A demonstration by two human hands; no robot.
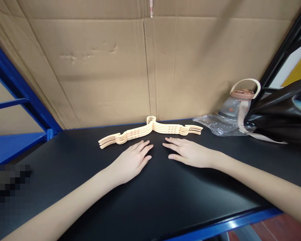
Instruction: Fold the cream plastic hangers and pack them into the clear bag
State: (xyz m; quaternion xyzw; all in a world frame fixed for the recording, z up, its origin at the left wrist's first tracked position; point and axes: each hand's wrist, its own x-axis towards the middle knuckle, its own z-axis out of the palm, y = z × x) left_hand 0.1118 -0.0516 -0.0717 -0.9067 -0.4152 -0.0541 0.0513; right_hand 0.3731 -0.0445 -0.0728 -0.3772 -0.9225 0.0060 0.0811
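A stack of several pale peach plastic hangers (pixel 150 131) lies flat on the black tabletop (pixel 165 194), near the cardboard at the back. My left hand (pixel 131 160) rests palm down on the table just in front of the stack's left half, fingers stretched out and holding nothing. My right hand (pixel 188 152) lies flat too, fingers pointing left, a little in front of the stack's right half. Neither hand touches the hangers.
A clear water bottle with a pink lid and strap (pixel 237 103) lies on a crumpled clear plastic bag (pixel 215 125) at the back right, beside a black bag (pixel 281 113). A cardboard wall (pixel 140 67) closes the back. Blue shelf frame (pixel 20 97) at left.
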